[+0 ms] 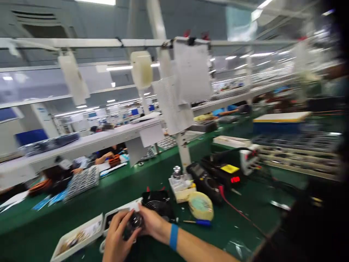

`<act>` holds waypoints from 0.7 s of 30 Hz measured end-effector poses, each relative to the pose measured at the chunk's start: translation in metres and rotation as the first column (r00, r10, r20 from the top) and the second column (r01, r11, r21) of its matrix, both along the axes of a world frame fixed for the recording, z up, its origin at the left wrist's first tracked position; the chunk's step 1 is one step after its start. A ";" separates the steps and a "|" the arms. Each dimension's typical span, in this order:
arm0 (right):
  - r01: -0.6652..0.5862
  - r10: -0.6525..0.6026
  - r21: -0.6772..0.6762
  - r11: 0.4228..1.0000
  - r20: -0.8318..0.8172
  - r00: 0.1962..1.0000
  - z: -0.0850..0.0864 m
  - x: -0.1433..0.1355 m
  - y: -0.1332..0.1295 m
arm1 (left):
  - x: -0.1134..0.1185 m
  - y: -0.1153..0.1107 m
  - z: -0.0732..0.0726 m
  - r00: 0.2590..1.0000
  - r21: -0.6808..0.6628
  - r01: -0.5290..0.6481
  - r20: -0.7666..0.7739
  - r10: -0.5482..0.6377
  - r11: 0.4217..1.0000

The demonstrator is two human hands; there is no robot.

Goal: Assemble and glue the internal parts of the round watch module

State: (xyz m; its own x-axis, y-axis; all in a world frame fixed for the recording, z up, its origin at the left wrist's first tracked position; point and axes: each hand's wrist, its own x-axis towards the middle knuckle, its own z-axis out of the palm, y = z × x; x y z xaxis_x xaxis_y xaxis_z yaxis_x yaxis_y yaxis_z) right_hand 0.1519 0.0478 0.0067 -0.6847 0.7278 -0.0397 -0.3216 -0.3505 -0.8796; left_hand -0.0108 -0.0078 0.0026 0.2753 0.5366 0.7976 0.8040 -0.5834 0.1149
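Note:
Low in the head view, my left hand (119,234) and my right hand (152,222) come together around a small, dark, shiny round part (135,219). Fingers of both hands close on it from either side; its exact kind is blurred. A blue band (173,236) circles my right wrist. Just behind the hands lies a black round-grilled unit (156,204). Left of them, a white tray (101,220) holds small brass-coloured and pale pieces, and a second white tray (104,230) with dark contents is partly covered by my left hand.
Right of my hands lie a blue-handled screwdriver (203,222), a round yellowish dish (207,215), and a multimeter (201,178) with a red lead. Behind stand a black box with a red display (235,179) and a post (184,151). Papers (193,72) hang above the green bench (120,189).

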 end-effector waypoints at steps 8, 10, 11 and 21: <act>-0.080 0.070 -0.121 0.989 -0.084 0.994 -0.009 0.009 0.003 | 0.011 -0.005 0.011 0.981 -0.304 -0.018 0.177 0.075 0.953; -0.065 0.050 -0.143 0.988 -0.108 0.993 -0.008 0.009 0.003 | 0.010 -0.006 0.010 0.976 -0.318 0.005 0.207 0.065 0.948; -0.058 0.043 -0.147 0.987 -0.104 0.994 -0.008 0.008 0.003 | 0.010 -0.006 0.009 0.974 -0.314 0.016 0.221 0.056 0.949; -0.030 0.031 -0.185 0.982 0.003 1.000 -0.025 0.003 0.015 | -0.001 0.001 0.003 0.987 -0.266 0.049 0.158 -0.007 0.963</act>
State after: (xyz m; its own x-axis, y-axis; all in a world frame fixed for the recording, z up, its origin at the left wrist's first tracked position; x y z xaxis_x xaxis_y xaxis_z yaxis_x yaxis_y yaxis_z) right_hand 0.1551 0.0627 -0.0182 -0.7058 0.6863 -0.1756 -0.3036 -0.5170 -0.8004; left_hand -0.0120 -0.0072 0.0057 0.1784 0.7302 0.6595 0.7480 -0.5362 0.3912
